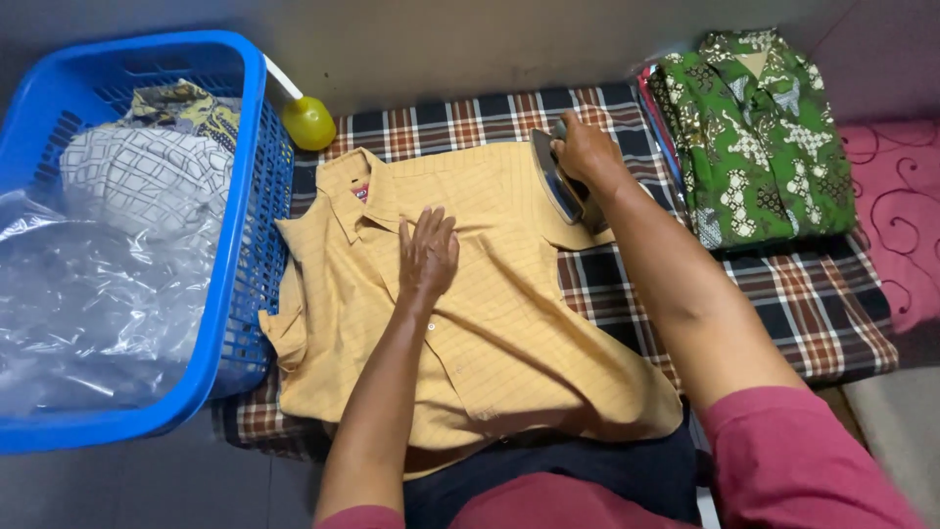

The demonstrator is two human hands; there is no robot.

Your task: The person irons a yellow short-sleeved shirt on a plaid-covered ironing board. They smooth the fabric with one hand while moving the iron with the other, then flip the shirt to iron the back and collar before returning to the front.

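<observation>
A yellow checked shirt [490, 323] lies spread flat on a plaid cloth [822, 304], collar toward the upper left. My left hand [428, 255] rests flat on the shirt's chest, fingers together, pressing the fabric. My right hand [586, 152] grips the handle of a clothes iron [560, 181] that stands tilted on its edge at the shirt's upper right, by the sleeve.
A blue plastic laundry basket [240, 245] at the left holds crumpled clothes and clear plastic. A yellow spray bottle [306, 120] lies behind the shirt. A folded green patterned shirt [754, 137] tops a stack at the upper right, next to a pink cloth [901, 206].
</observation>
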